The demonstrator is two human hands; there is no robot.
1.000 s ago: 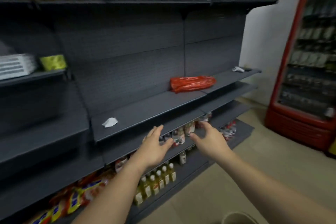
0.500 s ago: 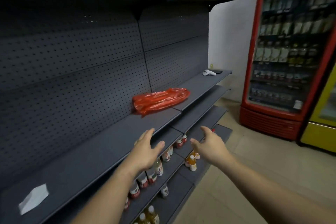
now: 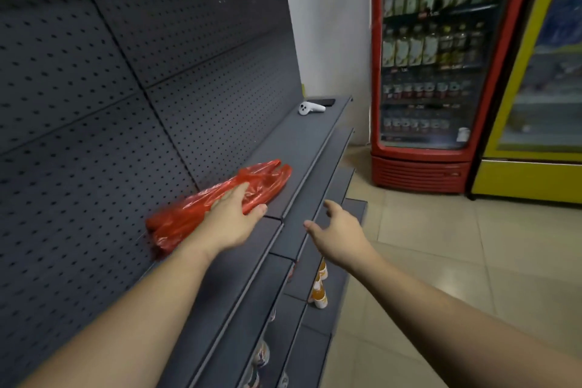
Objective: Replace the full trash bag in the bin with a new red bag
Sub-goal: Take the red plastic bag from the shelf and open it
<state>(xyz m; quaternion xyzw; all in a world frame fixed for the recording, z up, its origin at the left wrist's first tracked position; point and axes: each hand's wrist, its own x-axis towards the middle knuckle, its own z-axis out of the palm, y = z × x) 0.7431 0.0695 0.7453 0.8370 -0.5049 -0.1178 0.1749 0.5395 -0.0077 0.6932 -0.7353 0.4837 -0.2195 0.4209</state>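
A crumpled red plastic bag lies on a dark grey shelf, against the pegboard back. My left hand rests flat on top of the bag's middle, fingers spread and not closed around it. My right hand hovers open in front of the shelf edge, to the right of the bag, holding nothing. No trash bin is in view.
A white controller and a black phone lie at the shelf's far end. Lower shelves hold bottles. A red drinks fridge and a yellow one stand to the right on the tiled floor.
I have walked up to the shelf. My left hand went forward and came down on the red bag; my right hand stayed open beside it.
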